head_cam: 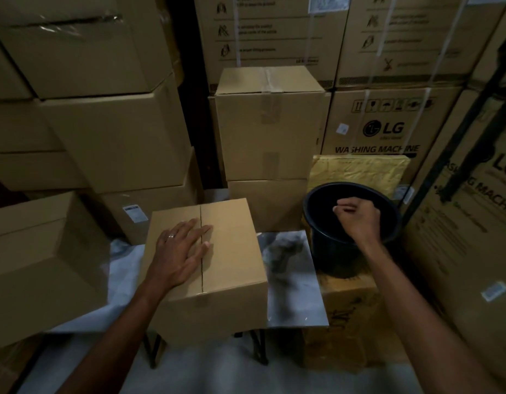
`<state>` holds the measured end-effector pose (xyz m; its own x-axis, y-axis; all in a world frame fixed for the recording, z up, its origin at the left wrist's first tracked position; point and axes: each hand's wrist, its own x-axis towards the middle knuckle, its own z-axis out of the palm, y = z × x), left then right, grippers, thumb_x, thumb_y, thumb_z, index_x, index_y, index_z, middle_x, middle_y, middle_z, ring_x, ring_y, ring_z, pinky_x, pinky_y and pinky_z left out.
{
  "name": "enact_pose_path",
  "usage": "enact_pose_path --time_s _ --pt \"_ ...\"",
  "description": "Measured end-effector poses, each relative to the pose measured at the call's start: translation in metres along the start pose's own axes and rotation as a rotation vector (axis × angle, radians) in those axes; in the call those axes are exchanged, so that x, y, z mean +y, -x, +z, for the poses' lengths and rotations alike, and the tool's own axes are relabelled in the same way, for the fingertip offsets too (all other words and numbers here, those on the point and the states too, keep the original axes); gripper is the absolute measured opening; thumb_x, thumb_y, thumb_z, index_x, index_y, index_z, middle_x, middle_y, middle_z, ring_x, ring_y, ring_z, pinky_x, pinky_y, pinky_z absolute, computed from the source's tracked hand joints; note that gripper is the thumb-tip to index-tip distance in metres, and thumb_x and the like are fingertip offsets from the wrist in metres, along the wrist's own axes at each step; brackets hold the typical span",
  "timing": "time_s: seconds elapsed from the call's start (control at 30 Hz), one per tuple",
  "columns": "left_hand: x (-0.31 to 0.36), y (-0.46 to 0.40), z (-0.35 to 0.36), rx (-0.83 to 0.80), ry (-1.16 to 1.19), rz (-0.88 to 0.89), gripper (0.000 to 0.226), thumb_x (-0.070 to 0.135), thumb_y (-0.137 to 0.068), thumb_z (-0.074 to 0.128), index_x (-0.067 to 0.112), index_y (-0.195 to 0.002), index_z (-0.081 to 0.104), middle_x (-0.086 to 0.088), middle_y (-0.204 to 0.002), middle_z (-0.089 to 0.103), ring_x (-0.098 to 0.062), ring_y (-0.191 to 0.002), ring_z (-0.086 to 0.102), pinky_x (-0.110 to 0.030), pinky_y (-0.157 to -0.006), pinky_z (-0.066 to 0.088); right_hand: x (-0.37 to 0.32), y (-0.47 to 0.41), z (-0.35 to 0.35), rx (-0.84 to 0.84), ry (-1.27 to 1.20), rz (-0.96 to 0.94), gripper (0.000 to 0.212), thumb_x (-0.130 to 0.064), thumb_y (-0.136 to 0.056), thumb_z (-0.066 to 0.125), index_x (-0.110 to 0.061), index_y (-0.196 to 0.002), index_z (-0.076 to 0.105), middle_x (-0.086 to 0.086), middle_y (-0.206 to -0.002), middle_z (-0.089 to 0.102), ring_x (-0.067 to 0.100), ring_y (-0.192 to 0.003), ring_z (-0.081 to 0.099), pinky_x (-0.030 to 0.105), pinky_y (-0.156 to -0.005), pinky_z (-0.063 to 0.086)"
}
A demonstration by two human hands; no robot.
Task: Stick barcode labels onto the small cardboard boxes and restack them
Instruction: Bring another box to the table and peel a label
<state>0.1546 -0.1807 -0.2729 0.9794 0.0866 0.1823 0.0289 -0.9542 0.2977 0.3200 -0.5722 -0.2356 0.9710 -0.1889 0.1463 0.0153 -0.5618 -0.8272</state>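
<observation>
Two bare hands are at work over a small metal table (297, 294) hemmed in by stacked cartons. On the table stands a small cardboard box (217, 265), its top flaps closed along a centre seam that runs away from the camera. No barcode label shows on the faces turned this way. The left hand (180, 251) lies flat on the box top, palm down, fingers straight and slightly spread, the fingertips reaching the seam — it presses rather than grips, and a ring shows on one finger. The right hand (357, 220) hangs over the mouth of a black bucket (325, 251) just right of the table, its fingers curled in towards the palm; whether they pinch anything cannot be told, since the bucket's inside is dark and the fingertips are turned away. The bucket stands on a low brown carton (348, 314) beside the table. Behind the box rise two plain cartons stacked one on the other, the upper one (268, 123) sealed with clear tape. Further right are printed cartons (388, 129) marked LG and WASHING MACHINE — and a yellowish padded envelope (359, 172) leans against them behind the bucket
</observation>
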Motion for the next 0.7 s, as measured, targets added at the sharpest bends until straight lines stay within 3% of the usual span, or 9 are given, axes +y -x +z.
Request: enact_pose_path --time_s 0.07,0.13,0.23,0.33,0.4,0.47,0.57,0.7 --pt "0.002 0.001 0.0 0.006 -0.001 -0.003 0.067 0.067 -0.097 0.022 0.038 -0.155 0.038 -0.001 -0.166 0.031 -0.024 -0.153 0.026 -0.05 -0.122 0.017 -0.024 0.024 0.013 -0.1 -0.028 -0.075 0.017 -0.021 -0.088 0.078 -0.015 -0.104 0.079 0.0 -0.094 0.077 0.01 -0.09 0.071 0.009 -0.074 0.046" --pt "0.004 0.002 -0.002 0.029 0.0 -0.03 0.07 0.067 -0.096 0.022 0.033 -0.155 0.039 -0.003 -0.166 0.03 -0.025 -0.152 0.027 -0.05 -0.122 0.021 -0.05 0.055 0.035 -0.256 -0.045 -0.167 0.017 -0.023 -0.088 0.077 -0.019 -0.105 0.078 -0.003 -0.097 0.076 0.009 -0.091 0.069 0.009 -0.075 0.047" --pt "0.008 0.006 -0.004 0.072 -0.072 -0.105 0.073 0.067 -0.096 0.019 0.028 -0.153 0.042 -0.008 -0.164 0.033 -0.03 -0.149 0.032 -0.052 -0.12 0.026 -0.08 0.107 0.078 -0.453 -0.06 -0.299 0.027 -0.029 -0.093 0.071 -0.023 -0.119 0.072 -0.003 -0.119 0.071 0.012 -0.11 0.065 0.029 -0.095 0.054" --pt "0.011 0.014 -0.006 0.049 -0.152 -0.215 0.083 0.071 -0.091 0.006 0.03 -0.157 0.036 -0.009 -0.166 0.029 -0.035 -0.15 0.029 -0.057 -0.119 0.025 -0.098 0.144 0.117 -0.58 0.114 -0.49 0.046 -0.039 -0.103 0.053 -0.025 -0.146 0.049 0.0 -0.153 0.045 0.018 -0.144 0.036 0.042 -0.121 0.031" --pt "0.013 0.019 -0.005 -0.044 -0.143 -0.243 0.094 0.077 -0.082 -0.007 0.035 -0.162 0.016 -0.004 -0.171 0.01 -0.035 -0.156 0.012 -0.058 -0.123 0.013 -0.098 0.156 0.133 -0.599 0.327 -0.606 0.055 -0.049 -0.106 0.038 -0.025 -0.155 0.032 0.002 -0.164 0.025 0.025 -0.153 0.016 0.044 -0.125 0.011" --pt "0.015 0.022 -0.004 -0.111 -0.146 -0.213 0.103 0.085 -0.071 -0.021 0.04 -0.161 -0.002 0.003 -0.171 -0.008 -0.031 -0.158 -0.006 -0.057 -0.124 0.001 -0.093 0.163 0.141 -0.572 0.522 -0.687 0.061 -0.057 -0.105 0.026 -0.024 -0.156 0.024 0.005 -0.166 0.017 0.03 -0.154 0.01 0.047 -0.124 0.004" --pt "0.021 0.021 -0.003 -0.106 -0.137 -0.184 0.112 0.086 -0.061 -0.036 0.042 -0.16 -0.006 0.006 -0.17 -0.013 -0.029 -0.157 -0.011 -0.057 -0.123 -0.003 -0.084 0.163 0.141 -0.586 0.614 -0.681 0.066 -0.062 -0.103 0.015 -0.026 -0.159 0.017 0.004 -0.169 0.008 0.028 -0.156 0.0 0.049 -0.126 -0.002" --pt "0.035 0.014 0.006 -0.122 -0.153 -0.106 0.106 0.083 -0.066 -0.035 0.041 -0.16 -0.011 0.006 -0.169 -0.017 -0.03 -0.156 -0.014 -0.056 -0.122 -0.006 -0.076 0.158 0.123 -0.581 0.616 -0.647 0.089 -0.072 -0.087 -0.008 -0.027 -0.161 0.014 0.001 -0.171 0.004 0.023 -0.157 -0.005 0.045 -0.126 -0.005"
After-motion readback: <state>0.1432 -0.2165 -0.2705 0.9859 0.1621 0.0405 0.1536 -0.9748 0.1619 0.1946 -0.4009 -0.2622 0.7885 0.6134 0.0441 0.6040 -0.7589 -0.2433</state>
